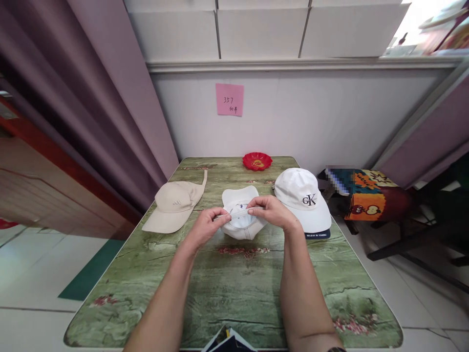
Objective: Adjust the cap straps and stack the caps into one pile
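Both hands, the left hand (205, 226) and the right hand (271, 210), pinch the strap (238, 212) of an upturned white cap (240, 227) between them, apparently adjusting it.

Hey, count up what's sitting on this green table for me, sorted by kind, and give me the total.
Caps: 3, a beige cap, a white cap with a logo, and a white cap upside down, held by the left hand and right hand
Red dishes: 1
Total: 4

A lived-in room of a home: a green wood-grain folding table (234, 293) against the white wall, mauve curtains (110, 98), tiled floor, a cartoon-print cushioned chair (370, 195).
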The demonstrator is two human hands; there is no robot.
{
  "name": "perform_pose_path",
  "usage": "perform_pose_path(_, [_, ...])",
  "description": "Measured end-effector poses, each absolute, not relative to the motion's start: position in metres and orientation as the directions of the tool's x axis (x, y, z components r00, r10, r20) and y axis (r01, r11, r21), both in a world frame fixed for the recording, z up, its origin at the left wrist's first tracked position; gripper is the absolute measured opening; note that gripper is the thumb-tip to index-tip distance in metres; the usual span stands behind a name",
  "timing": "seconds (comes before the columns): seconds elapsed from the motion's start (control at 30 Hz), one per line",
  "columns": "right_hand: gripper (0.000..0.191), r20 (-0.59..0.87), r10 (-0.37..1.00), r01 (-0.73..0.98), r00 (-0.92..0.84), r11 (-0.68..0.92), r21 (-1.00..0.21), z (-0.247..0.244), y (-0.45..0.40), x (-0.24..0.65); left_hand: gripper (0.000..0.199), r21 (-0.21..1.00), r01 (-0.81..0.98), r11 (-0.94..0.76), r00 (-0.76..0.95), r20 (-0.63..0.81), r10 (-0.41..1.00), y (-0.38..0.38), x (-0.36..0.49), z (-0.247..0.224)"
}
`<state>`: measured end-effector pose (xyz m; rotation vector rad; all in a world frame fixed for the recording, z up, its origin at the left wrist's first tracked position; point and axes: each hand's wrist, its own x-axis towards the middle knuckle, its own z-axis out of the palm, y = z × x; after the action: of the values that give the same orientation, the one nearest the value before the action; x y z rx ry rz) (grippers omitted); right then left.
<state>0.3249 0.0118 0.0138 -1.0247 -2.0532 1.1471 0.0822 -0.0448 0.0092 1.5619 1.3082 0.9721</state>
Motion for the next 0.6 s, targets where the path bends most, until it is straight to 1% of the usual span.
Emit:
perform_pose_path(0.1, [0.025, 0.126, 0.814, 0.325, -0.567, 0.362, -0.874, 0.0146, 0.0103, 0.3277, 0.029, 0.927, 0.359, -0.109, 0.131, 0.066, 0.989, -0.0429, 0.0822, 0.0072])
perform_pose_path(0.27, [0.025, 0.119, 0.847, 0.392, -0.519, 0.359, -0.847, 0.0149, 0.0104, 0.3281, 0.029, 0.879, 0.448, -0.164, 0.131, 0.117, 0.985, -0.0433, 0.0829, 0.0097])
perform_pose_path(0.37, [0.024, 0.102, 0.859, 0.434, -0.502, 0.351, -0.830, 0.0158, 0.0105, 0.3283, 0.025, 0.832, 0.505, -0.230, 0.157, 0.174, 0.972, -0.0445, 0.0818, 0.0101])
perform_pose_path(0.47, [0.023, 0.074, 0.856, 0.457, -0.512, 0.345, -0.820, 0.0173, 0.0093, 0.3287, 0.020, 0.784, 0.568, -0.251, 0.141, 0.208, 0.968, -0.0453, 0.0805, 0.0084])
perform_pose_path(0.53, [0.023, 0.065, 0.843, 0.449, -0.534, 0.348, -0.823, 0.0184, 0.0083, 0.3285, 0.020, 0.785, 0.566, -0.253, 0.145, 0.207, 0.968, -0.0462, 0.0812, 0.0079])
perform_pose_path(0.6, [0.023, 0.070, 0.823, 0.420, -0.564, 0.359, -0.833, 0.0193, 0.0076, 0.3279, 0.022, 0.820, 0.520, -0.238, 0.166, 0.176, 0.970, -0.0475, 0.0834, 0.0091])
